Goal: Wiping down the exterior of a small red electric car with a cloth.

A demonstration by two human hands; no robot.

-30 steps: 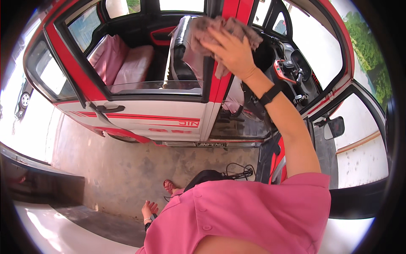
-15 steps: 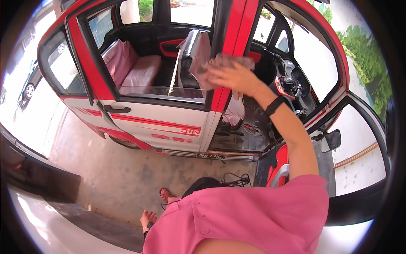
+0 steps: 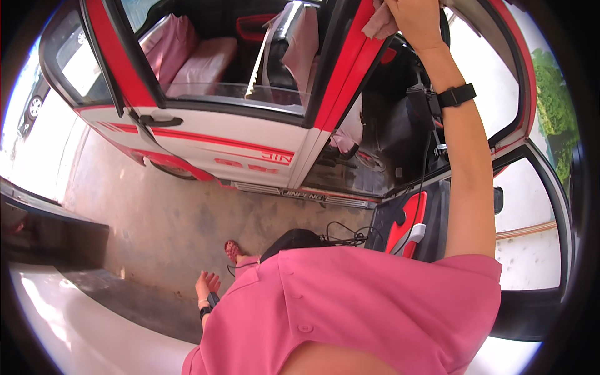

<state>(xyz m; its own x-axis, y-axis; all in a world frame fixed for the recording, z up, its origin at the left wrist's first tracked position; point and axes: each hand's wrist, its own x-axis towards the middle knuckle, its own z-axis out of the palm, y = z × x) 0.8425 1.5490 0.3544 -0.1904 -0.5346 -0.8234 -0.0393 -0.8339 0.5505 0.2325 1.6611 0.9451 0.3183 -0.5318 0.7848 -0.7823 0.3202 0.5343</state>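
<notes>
My right hand (image 3: 417, 24) is raised high at the top edge, closed on a crumpled pinkish-grey cloth (image 3: 379, 22). The cloth lies against the upper part of the red door pillar (image 3: 350, 65) of a small red and white vehicle; some fingers are cut off by the frame. Low by my side hangs my left hand (image 3: 205, 286), fingers apart and nothing in it.
The vehicle's front door (image 3: 409, 225) stands open on the right. Behind the pillar is the rear door with its glass partly lowered (image 3: 231, 94). Black cables (image 3: 347, 236) show beside my body. A dark low ledge (image 3: 56, 234) runs along the left.
My right hand has moved up and to the right with the cloth, higher along the red pillar. The view has shifted slightly; my left hand still hangs low.
</notes>
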